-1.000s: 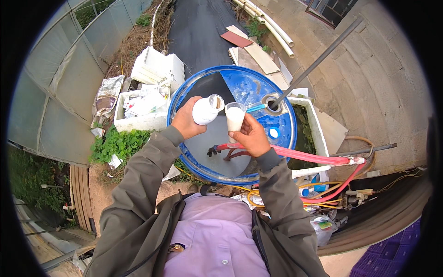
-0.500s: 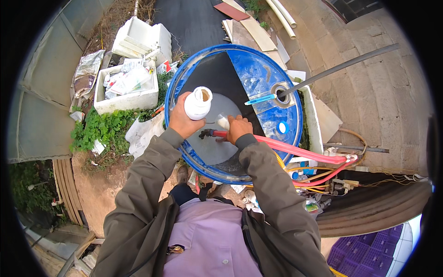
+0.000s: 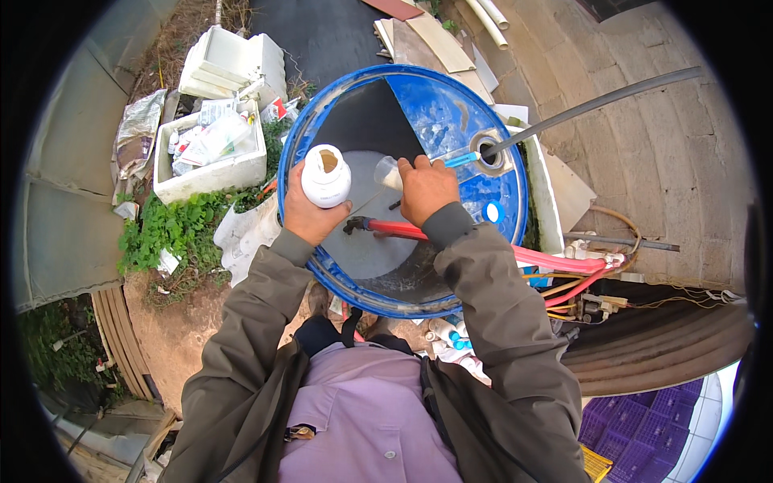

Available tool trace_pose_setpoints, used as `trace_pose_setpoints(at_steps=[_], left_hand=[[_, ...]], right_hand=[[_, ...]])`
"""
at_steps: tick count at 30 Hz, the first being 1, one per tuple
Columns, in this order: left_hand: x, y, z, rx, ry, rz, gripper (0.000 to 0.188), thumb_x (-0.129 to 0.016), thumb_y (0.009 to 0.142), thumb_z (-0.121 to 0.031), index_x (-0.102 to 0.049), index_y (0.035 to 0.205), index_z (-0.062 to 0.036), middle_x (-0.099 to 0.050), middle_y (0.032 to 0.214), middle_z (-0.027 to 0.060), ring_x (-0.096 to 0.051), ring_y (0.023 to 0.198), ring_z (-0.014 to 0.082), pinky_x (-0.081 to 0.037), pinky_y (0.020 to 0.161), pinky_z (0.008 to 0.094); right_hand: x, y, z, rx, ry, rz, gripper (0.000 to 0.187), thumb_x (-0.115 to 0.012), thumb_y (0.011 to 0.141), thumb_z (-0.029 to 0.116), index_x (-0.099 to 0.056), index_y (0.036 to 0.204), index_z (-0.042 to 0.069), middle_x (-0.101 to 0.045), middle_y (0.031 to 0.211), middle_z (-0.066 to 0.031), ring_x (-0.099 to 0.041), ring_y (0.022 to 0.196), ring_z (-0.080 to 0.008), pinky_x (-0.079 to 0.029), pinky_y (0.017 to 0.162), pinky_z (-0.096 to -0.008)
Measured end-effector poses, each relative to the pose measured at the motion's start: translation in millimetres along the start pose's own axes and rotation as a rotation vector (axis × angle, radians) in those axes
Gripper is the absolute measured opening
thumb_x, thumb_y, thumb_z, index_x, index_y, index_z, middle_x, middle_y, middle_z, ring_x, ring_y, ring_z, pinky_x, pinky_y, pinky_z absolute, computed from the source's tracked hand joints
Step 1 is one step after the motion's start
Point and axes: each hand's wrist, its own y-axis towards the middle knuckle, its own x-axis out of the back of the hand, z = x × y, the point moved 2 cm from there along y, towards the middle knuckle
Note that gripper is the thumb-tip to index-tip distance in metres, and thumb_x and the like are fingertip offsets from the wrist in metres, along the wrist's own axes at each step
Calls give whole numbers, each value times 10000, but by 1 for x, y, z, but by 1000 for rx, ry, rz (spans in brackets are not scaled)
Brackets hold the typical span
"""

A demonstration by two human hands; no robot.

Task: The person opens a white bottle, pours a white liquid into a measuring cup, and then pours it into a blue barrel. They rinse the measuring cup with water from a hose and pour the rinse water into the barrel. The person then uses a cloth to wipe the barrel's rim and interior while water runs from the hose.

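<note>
My left hand [image 3: 312,211] is wrapped round a white plastic bottle [image 3: 328,181], its uncapped mouth facing up. In my right hand [image 3: 428,190] is a small clear cup [image 3: 388,172] with whitish contents, tilted with its mouth toward the bottle but apart from it. Both hands are above a blue drum [image 3: 291,157], whose top is partly cut away over cloudy grey liquid [image 3: 364,241]. Below my right hand, a red hose [image 3: 394,228] with a dark end fitting reaches over the opening. A blue-and-white cap [image 3: 493,212] lies on the drum's remaining lid.
A grey pipe [image 3: 596,103] enters the lid's round hole, with a light-blue stick-like object [image 3: 461,159] beside it. White foam boxes [image 3: 211,173] stand left, one filled with packets and bottles. Boards [image 3: 435,44] lie beyond the drum. Purple crates [image 3: 644,435] are at lower right.
My right hand has moved up and slightly right with the cup, and the cup's mouth now points more to the left. My left hand still holds the bottle. The view has shifted slightly.
</note>
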Motion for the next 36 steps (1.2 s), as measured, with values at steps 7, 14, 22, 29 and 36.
trace_pose_setpoints(at_steps=[7,14,22,29,36], left_hand=[[2,0,-1,5,-20,-20,903,-877,649,-143,-383,1391,1,-612,1241,156,-634,1142,230,-509,984,360],[0,-2,-4,38,44,-9,889,-861,644,-147,-390,1384,-8,-607,1243,164,-634,1148,269,-506,981,364],[-3,-1,2,-41,91,-30,893,-862,633,-150,-395,1381,-10,-593,1244,169,-629,1150,291,-499,992,379],[-4,-1,2,-66,127,-28,889,-862,631,-141,-399,1379,-15,-580,1258,177,-617,1165,306,-497,994,392],[-5,-2,1,-73,159,-11,885,-867,631,-139,-406,1376,-17,-583,1253,183,-619,1159,311,-498,993,396]], right_hand=[[-41,2,-8,-71,94,-33,532,-680,793,155,-626,1320,105,-648,1050,-125,-633,981,-345,-514,795,-472],[-104,-33,-56,83,515,3,557,-675,765,1,-634,1304,134,-653,1185,-115,-589,1124,-347,-440,1003,-479],[-72,-23,-112,240,220,-28,549,-625,771,-23,-640,1286,169,-634,1288,-69,-475,1349,-355,-276,1152,-604],[-79,-28,-149,176,180,-46,577,-645,763,11,-617,1319,164,-583,1373,-85,-426,1388,-375,-251,1155,-614],[-77,-59,-162,-22,275,-183,708,-693,776,117,-496,1456,130,-484,1453,-206,-414,1371,-429,-325,1133,-514]])
